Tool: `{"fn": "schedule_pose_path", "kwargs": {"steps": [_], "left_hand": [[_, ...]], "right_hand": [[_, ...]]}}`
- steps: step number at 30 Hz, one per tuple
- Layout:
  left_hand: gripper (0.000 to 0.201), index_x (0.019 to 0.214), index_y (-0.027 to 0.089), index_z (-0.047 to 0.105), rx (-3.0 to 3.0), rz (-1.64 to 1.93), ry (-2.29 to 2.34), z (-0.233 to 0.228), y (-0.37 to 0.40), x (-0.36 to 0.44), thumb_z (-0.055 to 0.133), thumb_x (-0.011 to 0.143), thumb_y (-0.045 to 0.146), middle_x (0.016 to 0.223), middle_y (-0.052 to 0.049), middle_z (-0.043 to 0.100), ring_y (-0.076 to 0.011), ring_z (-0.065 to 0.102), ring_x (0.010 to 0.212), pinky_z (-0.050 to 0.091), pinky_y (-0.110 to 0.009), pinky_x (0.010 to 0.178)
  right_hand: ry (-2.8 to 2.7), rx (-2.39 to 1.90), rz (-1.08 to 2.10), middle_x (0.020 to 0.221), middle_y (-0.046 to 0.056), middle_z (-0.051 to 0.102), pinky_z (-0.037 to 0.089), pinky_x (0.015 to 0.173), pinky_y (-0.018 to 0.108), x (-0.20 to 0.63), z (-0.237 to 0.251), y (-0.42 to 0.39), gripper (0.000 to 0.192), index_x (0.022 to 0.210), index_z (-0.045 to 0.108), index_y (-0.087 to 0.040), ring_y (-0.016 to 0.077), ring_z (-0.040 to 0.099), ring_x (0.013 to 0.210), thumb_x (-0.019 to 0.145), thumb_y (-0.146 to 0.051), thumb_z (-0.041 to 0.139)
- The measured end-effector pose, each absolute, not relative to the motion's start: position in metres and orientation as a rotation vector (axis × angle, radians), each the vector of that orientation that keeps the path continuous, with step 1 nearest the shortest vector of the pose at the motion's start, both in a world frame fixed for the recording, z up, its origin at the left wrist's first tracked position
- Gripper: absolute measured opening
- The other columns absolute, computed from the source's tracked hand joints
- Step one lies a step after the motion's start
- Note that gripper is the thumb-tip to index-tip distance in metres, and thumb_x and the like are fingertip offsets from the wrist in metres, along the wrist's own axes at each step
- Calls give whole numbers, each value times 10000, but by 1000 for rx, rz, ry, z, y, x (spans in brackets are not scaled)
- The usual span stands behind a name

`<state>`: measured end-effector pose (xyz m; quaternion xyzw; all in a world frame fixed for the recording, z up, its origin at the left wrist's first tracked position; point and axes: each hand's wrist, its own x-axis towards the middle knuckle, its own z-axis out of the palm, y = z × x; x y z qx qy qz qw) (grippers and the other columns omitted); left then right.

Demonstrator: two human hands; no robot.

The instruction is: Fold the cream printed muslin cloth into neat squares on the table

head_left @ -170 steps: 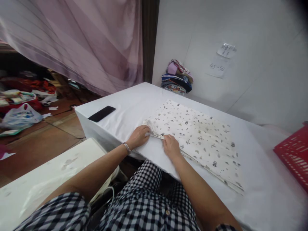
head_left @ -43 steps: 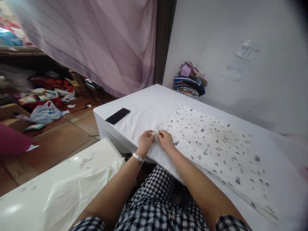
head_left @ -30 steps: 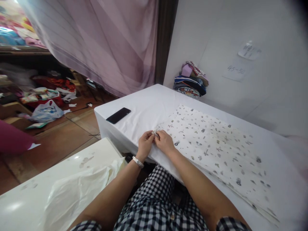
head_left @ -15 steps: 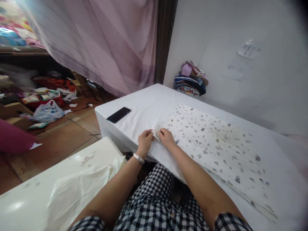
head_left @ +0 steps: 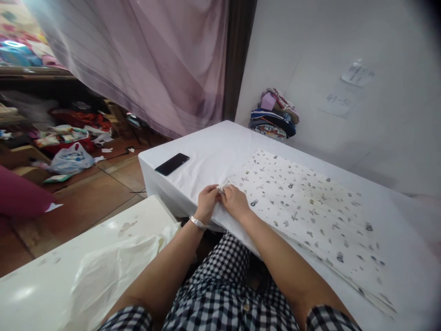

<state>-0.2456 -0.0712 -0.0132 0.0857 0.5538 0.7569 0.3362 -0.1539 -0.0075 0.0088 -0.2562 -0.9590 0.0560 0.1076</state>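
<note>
A stack of cream printed cloth sheets with small grey motifs lies flat on the white-covered table. My left hand and my right hand meet at the stack's near left corner. The fingertips of both pinch that corner's edges, and the fingers hide the corner itself. A silver bracelet circles my left wrist.
A black phone lies near the table's left edge. Folded colourful cloths are piled at the back by the wall. A white surface with a plastic bag stands to my left. Bags and clutter cover the wooden floor.
Over the last seconds my hands drew together at the stack's corner. In the last second they only shifted slightly while working the corner's edges.
</note>
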Motion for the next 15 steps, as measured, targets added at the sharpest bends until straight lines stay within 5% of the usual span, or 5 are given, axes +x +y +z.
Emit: {"fn": "schedule_pose_path", "kwargs": {"steps": [8,15], "left_hand": [[201,830,132,623,242,1851,1441,-8,-71,-251,654,676,258,620,-5,604,-111,577,561,471,-223,544],[167,832,139,589,248,1883,1496,-14,-69,-252,636,683,199,559,24,561,-107,567,535,505,-260,617]], "right_hand": [[-2748,-816,264,1017,64,603,376,690,265,-153,2,-8,226,1021,565,-191,175,548,869,945,-344,418],[-2572,-877,428,867,25,610,342,663,247,-152,1,1,217,847,562,-188,148,528,788,944,-261,382]]}}
